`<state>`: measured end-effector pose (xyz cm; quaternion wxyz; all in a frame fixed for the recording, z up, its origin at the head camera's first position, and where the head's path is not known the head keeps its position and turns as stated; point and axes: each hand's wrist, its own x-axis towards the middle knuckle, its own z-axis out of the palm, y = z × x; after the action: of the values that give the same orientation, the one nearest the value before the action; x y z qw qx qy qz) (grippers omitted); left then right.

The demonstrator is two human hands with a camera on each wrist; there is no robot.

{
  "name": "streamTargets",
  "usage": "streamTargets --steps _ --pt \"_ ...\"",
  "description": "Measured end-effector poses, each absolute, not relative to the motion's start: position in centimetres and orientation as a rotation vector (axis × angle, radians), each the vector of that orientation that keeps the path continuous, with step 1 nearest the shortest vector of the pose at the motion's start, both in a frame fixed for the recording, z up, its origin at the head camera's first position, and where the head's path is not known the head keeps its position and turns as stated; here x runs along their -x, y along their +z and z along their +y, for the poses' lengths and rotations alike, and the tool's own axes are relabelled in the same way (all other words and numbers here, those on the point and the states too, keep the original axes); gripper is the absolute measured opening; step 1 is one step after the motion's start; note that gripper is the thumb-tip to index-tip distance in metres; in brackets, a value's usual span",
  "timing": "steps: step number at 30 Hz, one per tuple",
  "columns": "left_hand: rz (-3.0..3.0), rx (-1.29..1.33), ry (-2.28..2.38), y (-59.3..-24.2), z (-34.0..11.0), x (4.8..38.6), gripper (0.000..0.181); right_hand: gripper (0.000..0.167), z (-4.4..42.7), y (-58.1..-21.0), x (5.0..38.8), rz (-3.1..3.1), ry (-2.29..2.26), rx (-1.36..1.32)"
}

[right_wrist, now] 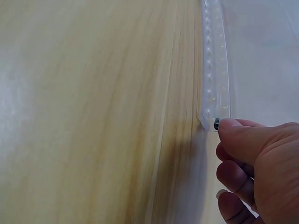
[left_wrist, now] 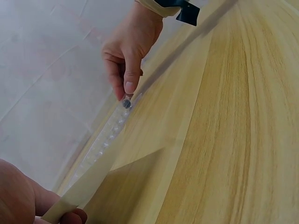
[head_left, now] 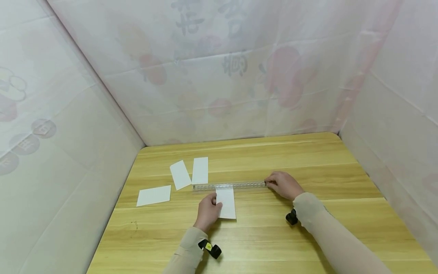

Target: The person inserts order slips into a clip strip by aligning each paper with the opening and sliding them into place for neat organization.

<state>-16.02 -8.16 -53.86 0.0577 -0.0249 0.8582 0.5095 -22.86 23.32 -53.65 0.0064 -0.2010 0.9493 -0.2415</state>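
My left hand (head_left: pixel 207 211) pinches the left edge of a white paper card (head_left: pixel 227 207) between thumb and fingers. In the left wrist view that card (left_wrist: pixel 88 185) is tilted up off the table and casts a shadow. Its far edge meets a long clear plastic strip (head_left: pixel 247 185); whether it is slotted into the strip or only under it, I cannot tell. With thumb and fingertips, my right hand (head_left: pixel 284 185) pinches the strip's right end. The right wrist view shows a row of bumps along the strip (right_wrist: pixel 216 70) and a small dark round piece by the thumb.
Three more white cards lie to the left: one upright (head_left: pixel 200 170) beyond the strip, one slanted (head_left: pixel 180 175) beside it, one sideways (head_left: pixel 154 195) farther left. The wooden table (head_left: pixel 273 243) is bordered by cloth walls (head_left: pixel 219 95) at the back and sides.
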Motion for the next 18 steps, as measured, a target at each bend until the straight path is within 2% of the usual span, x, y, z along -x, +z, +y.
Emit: streamTargets --steps 18 --pt "2.52 0.082 1.588 -53.68 -7.74 16.09 0.048 0.018 23.34 -53.74 22.88 2.984 -0.767 0.656"
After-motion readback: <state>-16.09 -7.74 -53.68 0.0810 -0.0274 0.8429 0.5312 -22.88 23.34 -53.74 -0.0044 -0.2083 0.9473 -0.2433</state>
